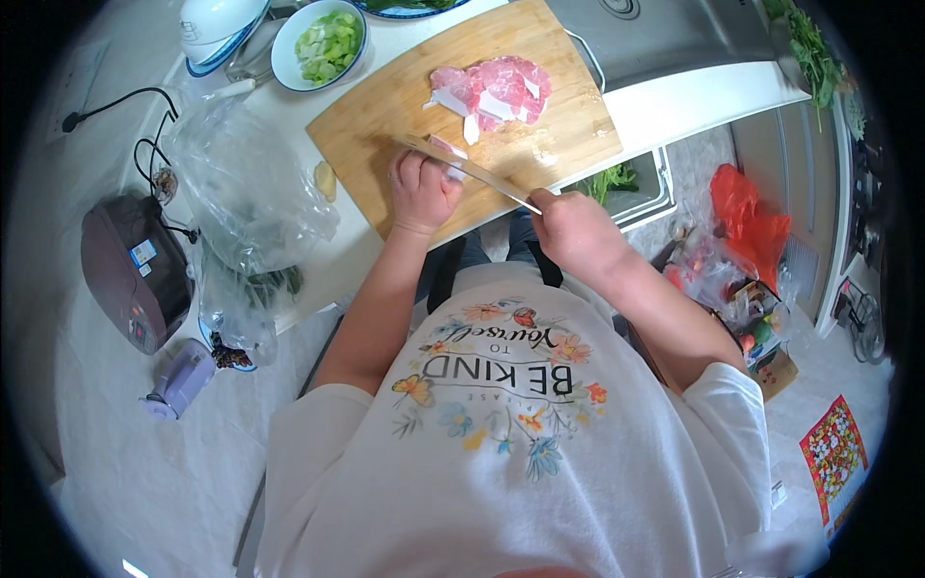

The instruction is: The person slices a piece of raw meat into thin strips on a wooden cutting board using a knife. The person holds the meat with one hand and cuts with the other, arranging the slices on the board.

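Observation:
My left hand [426, 189] rests on the wooden cutting board [361, 130], its curled fingers holding down a small piece of raw meat [457, 172]. In my right hand [574, 227] is the handle of a kitchen knife [477, 172]. The blade runs from that hand up and to the left, across the held meat, with its tip end just above my left fingers. Whether the edge is in the meat cannot be told. Thin slices of pink raw meat with white fat [498, 90] lie in an overlapping pile farther up the board.
A bowl of chopped green vegetable [318, 45] stands beyond the board's left corner. Left of the board are a piece of ginger [325, 180] and a clear plastic bag [238, 180]. The metal sink [672, 36] adjoins at upper right. An open bin with greens [611, 184] sits below the counter edge.

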Available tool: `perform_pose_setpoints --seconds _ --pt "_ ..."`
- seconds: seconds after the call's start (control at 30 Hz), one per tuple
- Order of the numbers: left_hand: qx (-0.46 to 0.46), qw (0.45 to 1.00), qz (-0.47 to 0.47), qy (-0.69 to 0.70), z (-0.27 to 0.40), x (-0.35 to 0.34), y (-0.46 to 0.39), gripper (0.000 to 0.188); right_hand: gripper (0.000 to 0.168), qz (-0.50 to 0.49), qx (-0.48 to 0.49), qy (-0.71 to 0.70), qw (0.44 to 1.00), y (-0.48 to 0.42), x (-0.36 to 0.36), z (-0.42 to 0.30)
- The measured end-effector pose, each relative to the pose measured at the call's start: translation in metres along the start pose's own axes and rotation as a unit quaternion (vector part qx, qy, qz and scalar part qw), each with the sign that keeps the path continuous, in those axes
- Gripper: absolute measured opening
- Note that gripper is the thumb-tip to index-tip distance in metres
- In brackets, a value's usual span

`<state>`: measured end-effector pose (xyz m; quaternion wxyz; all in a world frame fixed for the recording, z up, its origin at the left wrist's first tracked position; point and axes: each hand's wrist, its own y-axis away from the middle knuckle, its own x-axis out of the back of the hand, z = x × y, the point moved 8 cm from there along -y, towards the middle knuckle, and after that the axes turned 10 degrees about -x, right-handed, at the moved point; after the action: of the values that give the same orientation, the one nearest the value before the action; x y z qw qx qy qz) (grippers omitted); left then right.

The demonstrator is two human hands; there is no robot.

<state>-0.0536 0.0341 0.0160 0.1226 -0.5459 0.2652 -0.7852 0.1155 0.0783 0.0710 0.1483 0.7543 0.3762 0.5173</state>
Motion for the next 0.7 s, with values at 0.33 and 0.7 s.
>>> perform_pose_setpoints --seconds 0.33,0.7 --pt "-0.009 1.000 -0.004 0.005 0.001 0.001 -0.005 0.035 0.011 0.007 0.002 0.012 1.000 -0.012 -0.011 -0.002" --pt "0.008 0.999 0.011 0.041 -0.002 -0.001 0.004 0.024 0.013 -0.010 0.020 -0.044 0.999 -0.024 -0.020 -0.003"
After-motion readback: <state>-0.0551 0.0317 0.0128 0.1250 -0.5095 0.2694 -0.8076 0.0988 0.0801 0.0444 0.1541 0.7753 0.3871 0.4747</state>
